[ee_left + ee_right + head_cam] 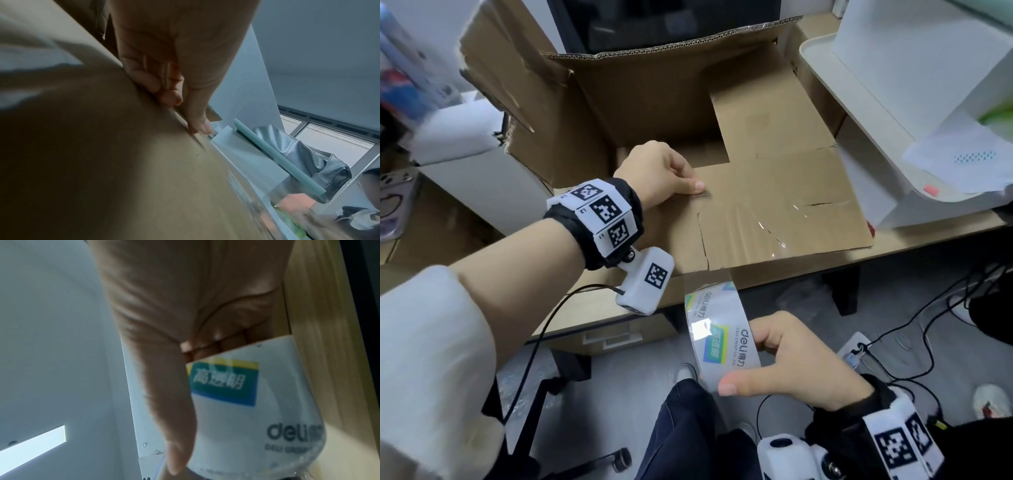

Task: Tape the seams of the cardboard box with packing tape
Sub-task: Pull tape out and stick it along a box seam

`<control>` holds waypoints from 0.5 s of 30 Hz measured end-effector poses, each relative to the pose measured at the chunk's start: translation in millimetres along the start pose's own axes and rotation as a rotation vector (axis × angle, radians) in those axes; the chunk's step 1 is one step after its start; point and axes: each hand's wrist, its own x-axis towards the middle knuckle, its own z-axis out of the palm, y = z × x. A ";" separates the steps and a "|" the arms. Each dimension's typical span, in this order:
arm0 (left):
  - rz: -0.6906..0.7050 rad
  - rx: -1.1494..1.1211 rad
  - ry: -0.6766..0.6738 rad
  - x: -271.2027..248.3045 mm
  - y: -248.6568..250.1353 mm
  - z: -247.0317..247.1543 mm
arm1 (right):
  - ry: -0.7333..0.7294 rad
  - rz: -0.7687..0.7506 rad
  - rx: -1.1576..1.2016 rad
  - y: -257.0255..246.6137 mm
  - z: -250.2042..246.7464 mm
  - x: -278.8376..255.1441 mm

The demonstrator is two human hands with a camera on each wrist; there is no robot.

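While your left hand [661, 173] pinches the cardboard box [756, 192] flap flat on the table [599, 305], your right hand [796, 365] curls its grip around the packing tape [720, 337] roll, keeping the clear strip taut.

Box [774, 205] on desk [928, 236]; printer [914, 102] right of box.

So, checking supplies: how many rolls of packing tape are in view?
1: a clear packing tape roll held in the right hand, below the desk edge in front of the cardboard box. Others may be hidden.
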 end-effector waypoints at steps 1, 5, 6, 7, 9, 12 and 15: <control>0.010 -0.009 0.001 0.0 0.3 0.9 | 0.001 -0.002 0.002 -0.3 -0.7 -0.9; 0.033 -0.002 0.010 0.8 1.4 1.8 | 0.004 -0.014 0.027 -1.3 -3.0 -1.7; 0.038 -0.003 0.016 1.2 0.8 1.1 | 0.004 -0.016 0.028 -1.6 -3.2 -1.6; 0.042 -0.007 0.020 1.4 0.2 0.3 | 0.005 -0.017 0.028 -1.5 -3.3 -1.4; 0.048 -0.020 0.020 1.5 -1.2 -1.9 | 0.002 -0.018 0.022 -1.4 -2.9 -0.5; 0.054 -0.041 0.017 0.0 -2.9 -2.8 | 0.001 -0.015 0.022 -1.4 -1.5 1.4; 0.048 -0.047 0.038 -0.9 -4.6 -0.7 | -0.005 -0.019 0.022 -2.6 0.0 2.5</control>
